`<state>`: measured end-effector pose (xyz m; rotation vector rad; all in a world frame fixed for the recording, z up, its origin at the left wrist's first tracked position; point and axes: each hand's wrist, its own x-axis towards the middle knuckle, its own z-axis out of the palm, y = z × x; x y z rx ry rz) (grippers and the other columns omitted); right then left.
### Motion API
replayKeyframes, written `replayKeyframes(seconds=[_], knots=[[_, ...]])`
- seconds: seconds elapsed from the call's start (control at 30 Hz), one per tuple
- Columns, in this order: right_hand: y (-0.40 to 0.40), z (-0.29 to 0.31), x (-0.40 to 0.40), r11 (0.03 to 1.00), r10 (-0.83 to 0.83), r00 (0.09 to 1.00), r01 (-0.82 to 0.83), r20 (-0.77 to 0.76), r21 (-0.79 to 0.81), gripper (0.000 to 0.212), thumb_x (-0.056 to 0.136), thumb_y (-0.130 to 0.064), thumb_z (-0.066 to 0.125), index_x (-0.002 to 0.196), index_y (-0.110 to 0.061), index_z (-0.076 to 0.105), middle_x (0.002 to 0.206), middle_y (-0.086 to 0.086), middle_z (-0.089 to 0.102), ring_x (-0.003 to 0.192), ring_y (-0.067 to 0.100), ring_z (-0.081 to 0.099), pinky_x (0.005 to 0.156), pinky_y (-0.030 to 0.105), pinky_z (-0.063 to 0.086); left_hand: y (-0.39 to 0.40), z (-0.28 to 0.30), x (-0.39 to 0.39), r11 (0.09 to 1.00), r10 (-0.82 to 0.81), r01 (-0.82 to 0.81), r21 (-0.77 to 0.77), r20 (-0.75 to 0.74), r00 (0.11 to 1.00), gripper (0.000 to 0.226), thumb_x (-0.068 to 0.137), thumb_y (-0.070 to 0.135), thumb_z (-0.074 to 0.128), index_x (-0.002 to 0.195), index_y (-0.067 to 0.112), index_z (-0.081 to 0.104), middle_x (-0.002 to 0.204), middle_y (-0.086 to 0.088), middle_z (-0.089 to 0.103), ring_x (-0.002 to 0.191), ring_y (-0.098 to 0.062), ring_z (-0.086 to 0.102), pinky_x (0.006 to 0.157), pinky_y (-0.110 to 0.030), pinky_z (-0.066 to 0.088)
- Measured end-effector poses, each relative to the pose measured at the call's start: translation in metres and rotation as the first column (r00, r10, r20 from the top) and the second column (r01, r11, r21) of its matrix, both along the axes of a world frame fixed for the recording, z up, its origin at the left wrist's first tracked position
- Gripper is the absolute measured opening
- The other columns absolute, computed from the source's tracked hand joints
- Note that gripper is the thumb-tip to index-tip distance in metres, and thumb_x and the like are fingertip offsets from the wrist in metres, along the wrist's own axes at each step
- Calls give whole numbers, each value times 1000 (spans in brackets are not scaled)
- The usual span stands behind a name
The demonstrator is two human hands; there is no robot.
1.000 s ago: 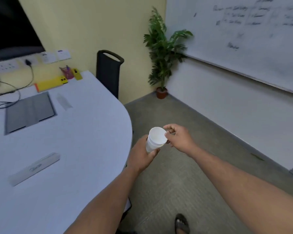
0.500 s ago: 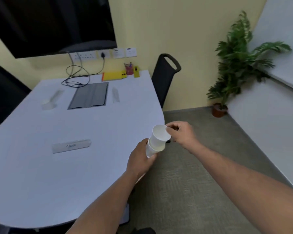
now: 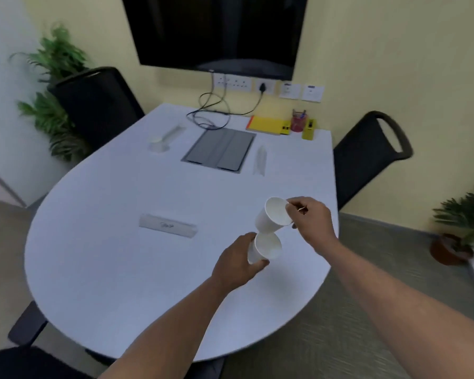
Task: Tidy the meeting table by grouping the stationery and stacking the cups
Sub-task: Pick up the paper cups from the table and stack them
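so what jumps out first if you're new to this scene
Two white paper cups held over the near right part of the white oval table: the left hand grips the lower cup, the right hand pinches the upper cup by its rim. Behind, a black wall screen dominates.

Pale yellow wall (image 3: 367, 50) carries a dark wall-mounted screen (image 3: 216, 31) above a socket strip (image 3: 236, 84). Black chairs (image 3: 99, 105) flank the white counter (image 3: 107, 255). Grey carpet floor (image 3: 326, 337). Potted plants (image 3: 52, 86) stand far left and right.
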<state>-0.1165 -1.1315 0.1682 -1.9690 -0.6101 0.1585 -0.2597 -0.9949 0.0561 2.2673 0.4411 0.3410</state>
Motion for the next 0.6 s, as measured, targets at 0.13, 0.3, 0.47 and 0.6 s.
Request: replayKeyframes(seconds=[0.13, 0.3, 0.47, 0.6], knots=[[52, -23, 14, 997, 62, 996, -65, -68, -31, 15, 85, -18, 62, 92, -20, 75, 91, -7, 72, 79, 16, 68, 75, 40, 59, 35, -8, -11, 987, 137, -138, -78, -18, 990, 63, 76, 60, 70, 129, 36, 48, 120, 17, 62, 104, -6, 59, 87, -33, 53], [102, -50, 26, 989, 135, 974, -145, -181, -42, 16, 83, -17, 62, 80, -30, 71, 82, -8, 72, 66, 15, 68, 68, 34, 59, 61, -20, -22, 947, 313, -316, -59, -53, 948, 63, 73, 59, 72, 128, 35, 51, 116, 16, 65, 104, -5, 59, 83, -26, 50], [144, -81, 51, 976, 193, 946, -211, -262, -45, 17, 85, -16, 63, 78, -31, 69, 79, -6, 73, 56, 7, 68, 58, 22, 55, 72, -34, -17, 866, 478, -486, -116, -90, 874, 61, 74, 50, 77, 126, 30, 53, 117, 14, 64, 106, -9, 59, 87, -30, 52], [173, -102, 71, 923, 307, 921, -350, -238, -163, 11, 84, -15, 63, 82, -20, 72, 77, -2, 72, 65, 18, 71, 71, 35, 59, 73, -40, -8, 780, 598, -606, -157, -100, 795, 61, 72, 52, 76, 125, 32, 54, 119, 16, 63, 107, -8, 60, 91, -36, 53]])
